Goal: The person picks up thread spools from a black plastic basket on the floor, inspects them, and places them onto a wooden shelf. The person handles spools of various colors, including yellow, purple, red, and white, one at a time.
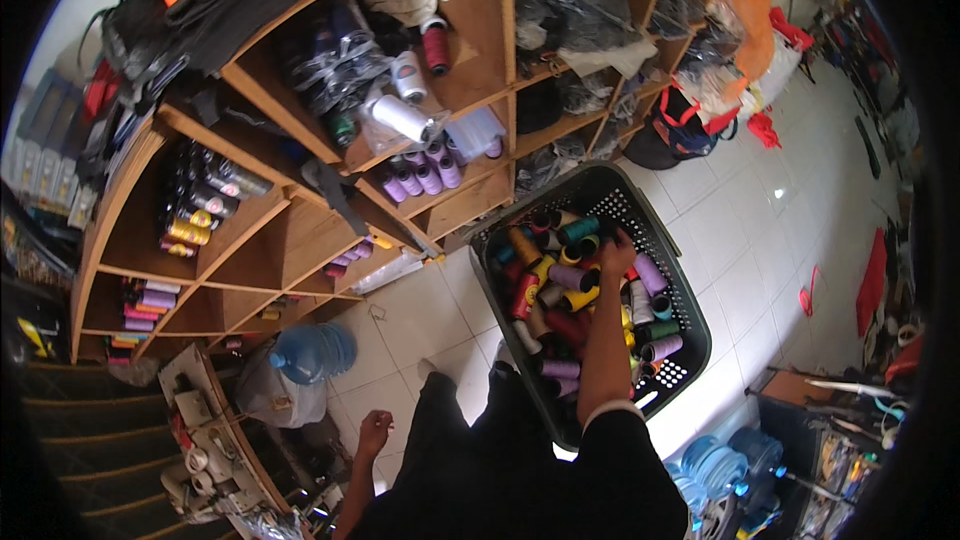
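Observation:
A large dark green plastic basket (697,315) with perforated sides stands on the floor in front of me, heaped with thread spools in many colours. My right hand (617,254) reaches in at the far part of the heap, its fingers closed round a dark thread spool (607,227), partly hidden by the hand. Close by lie a purple spool (650,274), a teal spool (577,231) and a yellow spool (581,297). My left hand (375,431) hangs low beside my leg, away from the basket, fingers curled in with nothing visible in them.
Wooden cubby shelves (510,40) beyond the basket hold spools and plastic-wrapped goods. A blue water jug (313,352) stands left; more blue jugs (715,462) are at lower right. A sewing machine (198,430) is at lower left. Cloth and bags (690,125) lie beyond the basket.

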The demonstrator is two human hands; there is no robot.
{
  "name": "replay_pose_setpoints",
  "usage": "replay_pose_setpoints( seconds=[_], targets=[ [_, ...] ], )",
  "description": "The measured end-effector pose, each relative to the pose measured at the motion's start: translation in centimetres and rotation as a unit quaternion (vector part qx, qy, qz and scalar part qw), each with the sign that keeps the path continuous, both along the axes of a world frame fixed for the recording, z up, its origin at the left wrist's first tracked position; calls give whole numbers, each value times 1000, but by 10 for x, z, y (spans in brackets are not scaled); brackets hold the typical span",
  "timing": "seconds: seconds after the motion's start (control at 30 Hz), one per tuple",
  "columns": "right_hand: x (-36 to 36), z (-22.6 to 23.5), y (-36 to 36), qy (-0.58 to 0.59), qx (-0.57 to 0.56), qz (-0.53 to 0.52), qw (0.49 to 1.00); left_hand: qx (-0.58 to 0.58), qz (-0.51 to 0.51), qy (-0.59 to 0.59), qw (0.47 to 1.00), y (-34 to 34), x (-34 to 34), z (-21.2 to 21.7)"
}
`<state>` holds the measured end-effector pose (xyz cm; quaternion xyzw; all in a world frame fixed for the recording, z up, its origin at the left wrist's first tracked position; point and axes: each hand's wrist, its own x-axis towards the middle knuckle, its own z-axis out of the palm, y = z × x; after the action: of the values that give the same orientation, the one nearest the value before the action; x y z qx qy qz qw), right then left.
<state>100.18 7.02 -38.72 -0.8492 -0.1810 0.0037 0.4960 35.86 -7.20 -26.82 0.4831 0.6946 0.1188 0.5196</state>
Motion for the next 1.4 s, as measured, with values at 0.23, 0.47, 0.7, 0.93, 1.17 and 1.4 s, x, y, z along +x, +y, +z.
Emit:
replay_pose_setpoints(
  seconds=[0.23,0.47,0.7,0.93,1.17,1.4],
  targets=[
    [-138,208,-66,270,257,-20,928,125,-36,-56,990,74,96,63],
    [-278,333,-81,490,307,200,791,312,-77,-376,869,129,209,193],
    [-340,396,-78,398,263,351,806,220,98,-617,749,136,225,279],
    [-351,409,-76,89,305,425,847,169,114,-716,668,138,207,303],
    [-345,410,-85,110,343,462,811,191,45,-671,715,117,199,318],
    [-316,436,-75,103,298,515,797,184,21,-636,749,103,184,313]
  ],
)
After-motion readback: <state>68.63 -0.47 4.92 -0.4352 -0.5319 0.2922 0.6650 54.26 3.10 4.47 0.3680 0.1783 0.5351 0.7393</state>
